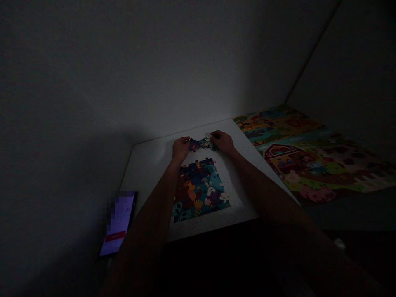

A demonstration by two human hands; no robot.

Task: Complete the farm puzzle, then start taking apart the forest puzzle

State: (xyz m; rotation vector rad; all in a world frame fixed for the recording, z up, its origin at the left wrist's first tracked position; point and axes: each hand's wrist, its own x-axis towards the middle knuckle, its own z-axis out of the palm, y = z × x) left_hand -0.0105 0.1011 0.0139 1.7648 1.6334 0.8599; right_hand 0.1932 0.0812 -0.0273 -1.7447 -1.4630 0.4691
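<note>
A partly assembled colourful jigsaw puzzle point(199, 189) with a white rabbit on it lies on a white board point(145, 165). Beyond it sits a small joined strip of puzzle pieces point(201, 144). My left hand point(180, 147) grips the strip's left end and my right hand point(222, 141) grips its right end. Both arms reach forward over the board. The scene is very dark.
A lit phone point(119, 222) lies at the board's near left corner. A large finished farm puzzle with a red barn point(306, 159) lies on the floor to the right. Walls close in behind and to the right.
</note>
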